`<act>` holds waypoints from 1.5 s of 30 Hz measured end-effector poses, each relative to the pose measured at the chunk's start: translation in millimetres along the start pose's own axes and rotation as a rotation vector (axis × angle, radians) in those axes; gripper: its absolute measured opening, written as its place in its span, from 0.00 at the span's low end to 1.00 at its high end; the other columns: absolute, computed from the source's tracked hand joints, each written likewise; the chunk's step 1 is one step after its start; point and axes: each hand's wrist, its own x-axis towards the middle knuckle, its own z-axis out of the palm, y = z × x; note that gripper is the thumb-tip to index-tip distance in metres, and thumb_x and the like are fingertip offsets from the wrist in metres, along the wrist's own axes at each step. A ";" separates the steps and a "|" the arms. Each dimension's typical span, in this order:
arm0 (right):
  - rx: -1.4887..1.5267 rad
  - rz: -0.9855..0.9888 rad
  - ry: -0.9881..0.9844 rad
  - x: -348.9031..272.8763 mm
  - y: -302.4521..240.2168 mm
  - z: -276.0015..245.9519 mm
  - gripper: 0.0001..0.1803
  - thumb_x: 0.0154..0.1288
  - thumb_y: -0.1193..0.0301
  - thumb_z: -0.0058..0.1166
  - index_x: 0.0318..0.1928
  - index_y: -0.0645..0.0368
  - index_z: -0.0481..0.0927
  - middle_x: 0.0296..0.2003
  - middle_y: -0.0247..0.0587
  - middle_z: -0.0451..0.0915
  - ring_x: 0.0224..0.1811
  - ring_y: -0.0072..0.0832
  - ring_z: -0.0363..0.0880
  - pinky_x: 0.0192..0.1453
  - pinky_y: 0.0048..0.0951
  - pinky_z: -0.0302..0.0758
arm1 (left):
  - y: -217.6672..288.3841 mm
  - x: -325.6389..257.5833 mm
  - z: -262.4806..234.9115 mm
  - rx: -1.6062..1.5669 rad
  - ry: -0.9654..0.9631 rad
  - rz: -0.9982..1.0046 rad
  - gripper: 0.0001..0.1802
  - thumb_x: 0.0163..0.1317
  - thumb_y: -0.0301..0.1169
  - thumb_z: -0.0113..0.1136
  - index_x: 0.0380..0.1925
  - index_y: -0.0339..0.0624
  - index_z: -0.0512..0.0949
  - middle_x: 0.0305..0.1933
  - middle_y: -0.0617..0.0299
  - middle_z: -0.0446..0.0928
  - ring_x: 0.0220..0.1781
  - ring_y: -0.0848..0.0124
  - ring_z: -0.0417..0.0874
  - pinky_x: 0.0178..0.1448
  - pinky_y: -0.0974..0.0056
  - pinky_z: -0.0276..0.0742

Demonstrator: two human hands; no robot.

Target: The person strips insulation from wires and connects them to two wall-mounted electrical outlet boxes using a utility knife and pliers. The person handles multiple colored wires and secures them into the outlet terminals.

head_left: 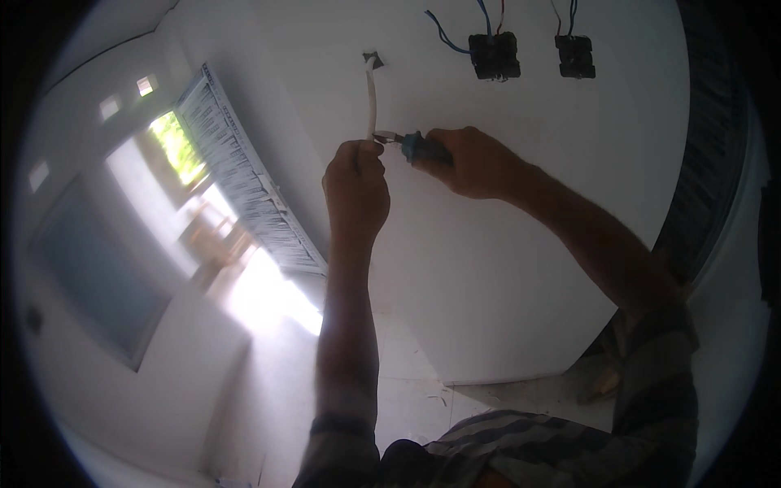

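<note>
A white cable [372, 98] comes out of a small square hole [373, 60] in the white wall and hangs down. My left hand [356, 180] is closed around its lower end. From the right, my right hand [476, 163] grips a pair of pliers [413, 146] with dark and teal handles. The metal jaws of the pliers touch the cable just above my left fingertips. I cannot tell whether the jaws are fully closed on it. The cable's tip is hidden in my left hand.
Two black socket boxes, a wider one [494, 57] and a narrower one [576, 57], sit in the wall at upper right with blue and red wires. A door leaf [248, 175] in printed wrapping stands at left beside a bright doorway. Scraps [439, 398] lie on the tiled floor.
</note>
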 end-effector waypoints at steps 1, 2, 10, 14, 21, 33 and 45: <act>0.033 -0.004 0.004 -0.4 2.6 3.7 0.19 0.74 0.57 0.59 0.41 0.62 0.82 0.32 0.50 0.86 0.36 0.45 0.86 0.44 0.47 0.79 | -0.2 1.5 0.3 0.037 -0.010 0.019 0.14 0.75 0.34 0.54 0.38 0.34 0.83 0.26 0.65 0.79 0.21 0.77 0.72 0.27 0.66 0.68; 0.065 -0.008 0.007 -0.6 4.9 6.7 0.19 0.74 0.56 0.59 0.42 0.62 0.82 0.32 0.50 0.86 0.36 0.45 0.86 0.44 0.47 0.79 | 0.2 2.2 0.5 0.074 -0.020 0.037 0.14 0.75 0.35 0.53 0.38 0.35 0.82 0.26 0.65 0.78 0.20 0.77 0.72 0.26 0.66 0.68; 0.240 -0.020 0.021 -0.1 10.2 9.0 0.16 0.73 0.59 0.60 0.43 0.61 0.81 0.33 0.51 0.86 0.37 0.46 0.87 0.44 0.46 0.80 | -3.1 11.4 -2.6 -1.052 -0.297 -0.530 0.14 0.80 0.38 0.48 0.41 0.39 0.77 0.23 0.75 0.59 0.21 0.84 0.58 0.20 0.76 0.51; 0.178 -0.053 0.029 -1.0 9.3 3.1 0.14 0.71 0.61 0.61 0.44 0.61 0.82 0.33 0.50 0.86 0.38 0.47 0.87 0.45 0.46 0.80 | -5.5 13.3 -4.1 -1.234 -0.326 -0.627 0.13 0.81 0.37 0.46 0.42 0.41 0.75 0.25 0.75 0.62 0.22 0.84 0.58 0.19 0.76 0.51; 0.068 -0.033 0.011 0.2 9.7 1.4 0.15 0.71 0.65 0.61 0.53 0.60 0.83 0.32 0.48 0.87 0.33 0.41 0.87 0.43 0.43 0.80 | -21.9 16.4 -1.1 -1.495 -0.506 -0.619 0.14 0.82 0.37 0.45 0.43 0.40 0.75 0.26 0.74 0.62 0.22 0.84 0.59 0.19 0.77 0.52; 0.139 -0.111 0.089 5.4 16.7 7.2 0.15 0.70 0.64 0.63 0.49 0.62 0.83 0.33 0.50 0.86 0.36 0.41 0.86 0.45 0.41 0.80 | -34.8 17.0 5.8 -1.852 -0.706 -0.637 0.16 0.83 0.36 0.39 0.45 0.38 0.74 0.28 0.69 0.64 0.24 0.80 0.60 0.21 0.74 0.53; 0.188 0.121 0.031 -11.3 24.3 21.7 0.20 0.70 0.55 0.64 0.38 0.62 0.83 0.30 0.49 0.85 0.34 0.42 0.86 0.43 0.43 0.79 | -12.0 28.1 -14.6 -1.104 -0.517 -0.557 0.19 0.82 0.46 0.45 0.43 0.41 0.75 0.21 0.73 0.61 0.19 0.82 0.58 0.19 0.77 0.53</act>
